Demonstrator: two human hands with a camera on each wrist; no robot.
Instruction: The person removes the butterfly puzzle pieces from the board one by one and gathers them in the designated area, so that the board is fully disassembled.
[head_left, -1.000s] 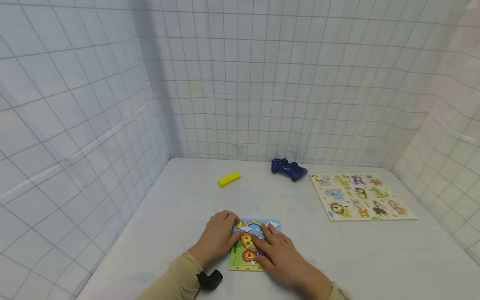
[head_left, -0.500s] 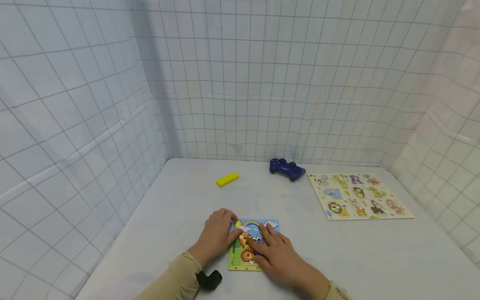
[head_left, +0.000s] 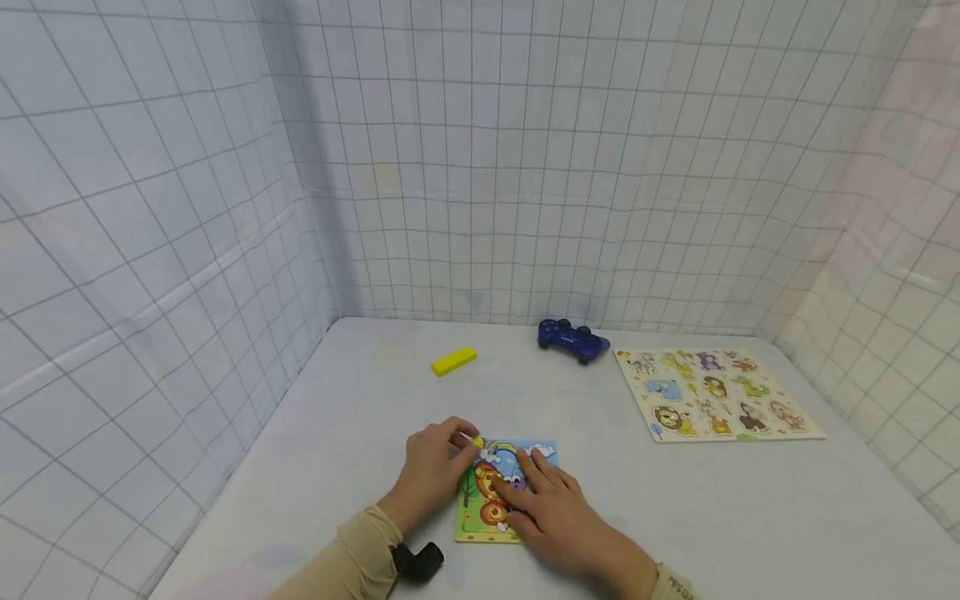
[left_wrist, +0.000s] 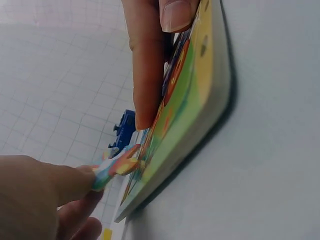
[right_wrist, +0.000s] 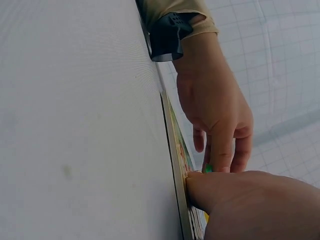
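A small picture jigsaw puzzle [head_left: 474,527], printed with a lion, a rainbow and clouds, lies on the table in front of me. At its far left corner my left hand [head_left: 427,467] pinches a thin, colourful puzzle piece [left_wrist: 114,171] between thumb and fingers. The left wrist view has that piece raised at a slant, its lower end right at the puzzle's surface. My right hand [head_left: 562,512] rests on the right half of the puzzle with fingers extended, covering part of the picture. In the right wrist view, the right hand hides most of the pinched piece.
Farther back on the white table [head_left: 360,417] lie a yellow block [head_left: 453,361] and a dark blue game controller [head_left: 573,340]. An animal puzzle board [head_left: 693,417] is at the right. A black device [head_left: 418,562] sits at the left wrist. Grid-patterned cloth walls surround the table.
My left fingers have drawn up at the puzzle's corner, lifting the edge of a piece there. The right hand has stayed on the puzzle. The head view has shifted slightly.
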